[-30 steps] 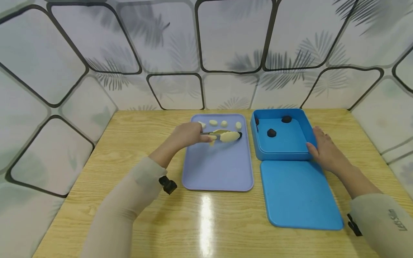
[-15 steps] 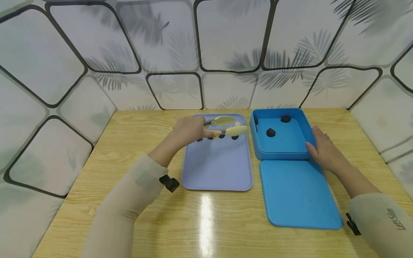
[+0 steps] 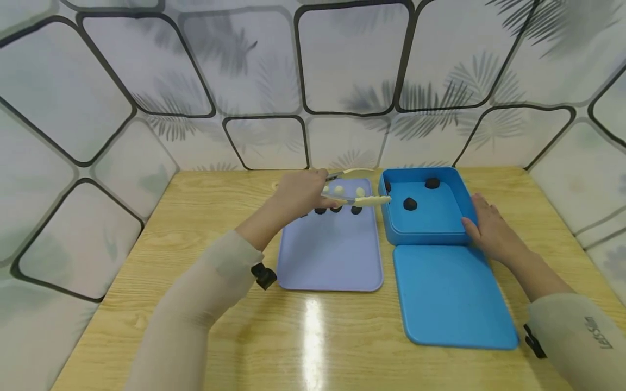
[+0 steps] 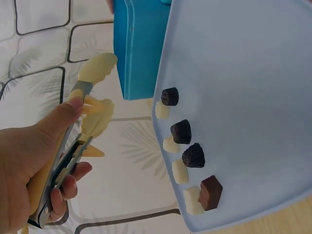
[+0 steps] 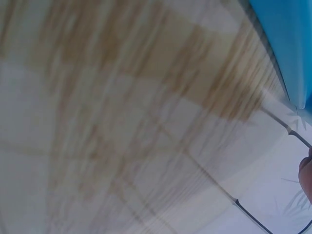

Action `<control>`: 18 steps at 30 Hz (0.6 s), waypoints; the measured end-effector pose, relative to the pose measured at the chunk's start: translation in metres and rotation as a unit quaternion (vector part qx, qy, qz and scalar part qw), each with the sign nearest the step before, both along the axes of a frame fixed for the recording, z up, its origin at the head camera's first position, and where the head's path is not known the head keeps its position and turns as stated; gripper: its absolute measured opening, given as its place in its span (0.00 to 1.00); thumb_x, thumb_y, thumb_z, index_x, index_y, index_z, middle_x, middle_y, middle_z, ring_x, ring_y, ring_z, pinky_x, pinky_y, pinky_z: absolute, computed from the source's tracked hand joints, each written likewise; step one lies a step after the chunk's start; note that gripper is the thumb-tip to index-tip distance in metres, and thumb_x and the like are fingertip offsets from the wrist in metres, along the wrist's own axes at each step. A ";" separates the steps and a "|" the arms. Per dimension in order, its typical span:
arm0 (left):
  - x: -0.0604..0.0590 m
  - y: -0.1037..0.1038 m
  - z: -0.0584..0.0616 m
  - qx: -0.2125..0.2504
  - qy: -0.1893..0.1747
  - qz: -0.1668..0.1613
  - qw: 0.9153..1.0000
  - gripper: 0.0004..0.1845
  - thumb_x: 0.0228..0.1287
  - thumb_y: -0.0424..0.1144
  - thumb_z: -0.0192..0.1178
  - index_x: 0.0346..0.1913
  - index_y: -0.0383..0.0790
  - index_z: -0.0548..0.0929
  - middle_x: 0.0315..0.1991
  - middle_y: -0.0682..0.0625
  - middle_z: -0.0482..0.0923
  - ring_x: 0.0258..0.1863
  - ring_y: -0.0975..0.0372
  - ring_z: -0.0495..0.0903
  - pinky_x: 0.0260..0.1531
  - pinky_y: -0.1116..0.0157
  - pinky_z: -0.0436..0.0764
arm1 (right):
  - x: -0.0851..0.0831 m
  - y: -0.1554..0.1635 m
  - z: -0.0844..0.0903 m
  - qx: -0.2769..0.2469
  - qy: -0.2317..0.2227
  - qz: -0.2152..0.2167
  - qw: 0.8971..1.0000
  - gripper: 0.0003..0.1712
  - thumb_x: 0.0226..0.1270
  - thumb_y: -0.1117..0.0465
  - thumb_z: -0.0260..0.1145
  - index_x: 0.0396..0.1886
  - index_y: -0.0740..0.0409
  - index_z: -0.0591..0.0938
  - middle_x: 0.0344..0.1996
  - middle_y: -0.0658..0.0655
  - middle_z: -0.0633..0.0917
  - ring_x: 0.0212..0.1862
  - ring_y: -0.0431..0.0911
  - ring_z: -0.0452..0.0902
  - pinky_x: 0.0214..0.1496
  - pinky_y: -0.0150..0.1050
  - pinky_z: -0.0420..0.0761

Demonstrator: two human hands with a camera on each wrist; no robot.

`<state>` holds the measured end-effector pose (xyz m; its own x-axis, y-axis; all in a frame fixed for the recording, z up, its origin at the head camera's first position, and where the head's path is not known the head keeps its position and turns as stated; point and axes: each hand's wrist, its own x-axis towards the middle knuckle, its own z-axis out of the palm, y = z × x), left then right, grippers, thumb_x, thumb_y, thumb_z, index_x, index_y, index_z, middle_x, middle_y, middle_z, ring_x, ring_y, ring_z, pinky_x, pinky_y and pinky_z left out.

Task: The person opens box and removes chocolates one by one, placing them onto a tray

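My left hand grips a pair of tongs with cream-coloured tips, also clear in the left wrist view. The tongs' arms are spread with nothing between them, above the lilac tray's far right corner. On that tray lie a row of white chocolates and, beside it, a row of dark and brown chocolates. My right hand rests against the right side of a blue box, fingers extended. Inside the box lie dark chocolates. Only a fingertip shows in the right wrist view.
A flat blue lid lies in front of the box on the wooden table. A patterned wall covering stands behind the table and along its sides.
My left hand has lifted the tongs off the chocolates and moved right, towards the box. The tongs have spread, and dark chocolates now show beneath them. My right hand stays put.
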<state>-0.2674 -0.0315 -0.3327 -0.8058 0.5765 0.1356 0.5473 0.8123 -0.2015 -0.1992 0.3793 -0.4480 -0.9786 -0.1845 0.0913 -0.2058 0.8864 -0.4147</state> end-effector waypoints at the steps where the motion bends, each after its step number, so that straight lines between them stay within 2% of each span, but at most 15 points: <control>1: -0.001 0.004 0.000 -0.006 0.007 -0.006 1.000 0.35 0.50 0.71 0.58 0.41 0.40 0.78 0.24 0.52 0.76 0.15 0.65 0.69 0.12 0.68 0.64 | 0.000 0.000 0.000 0.000 0.003 0.001 1.000 0.40 0.78 0.50 0.40 0.71 0.75 0.39 0.69 0.79 0.43 0.70 0.73 0.37 0.69 0.62 0.39; 5: -0.005 0.019 0.005 -0.027 0.012 -0.013 0.999 0.38 0.51 0.73 0.55 0.44 0.39 0.77 0.27 0.51 0.76 0.18 0.64 0.68 0.14 0.67 0.63 | 0.002 -0.001 0.001 0.003 0.008 0.000 1.000 0.40 0.78 0.49 0.40 0.71 0.76 0.40 0.69 0.80 0.44 0.70 0.72 0.38 0.70 0.62 0.39; 10: -0.010 0.033 0.009 -0.052 -0.011 -0.005 0.999 0.42 0.52 0.75 0.52 0.49 0.38 0.75 0.32 0.50 0.76 0.22 0.63 0.71 0.17 0.67 0.69 | 0.002 -0.002 0.003 0.004 -0.004 -0.008 1.000 0.41 0.77 0.49 0.40 0.71 0.75 0.39 0.69 0.80 0.44 0.68 0.76 0.38 0.67 0.66 0.42; 15: -0.018 0.040 0.012 -0.073 -0.019 -0.003 0.997 0.43 0.51 0.74 0.53 0.52 0.38 0.75 0.37 0.49 0.78 0.26 0.61 0.75 0.22 0.65 0.76 | 0.001 -0.002 0.005 0.009 -0.011 -0.013 1.000 0.41 0.77 0.48 0.40 0.72 0.74 0.38 0.69 0.79 0.44 0.66 0.79 0.38 0.65 0.69 0.44; 18: -0.023 0.047 0.012 -0.085 -0.038 -0.002 0.996 0.42 0.52 0.74 0.53 0.53 0.38 0.74 0.40 0.49 0.78 0.29 0.60 0.75 0.25 0.63 0.77 | 0.000 -0.001 0.005 0.010 -0.009 -0.013 1.000 0.41 0.77 0.48 0.40 0.72 0.74 0.39 0.69 0.79 0.44 0.66 0.79 0.38 0.65 0.69 0.44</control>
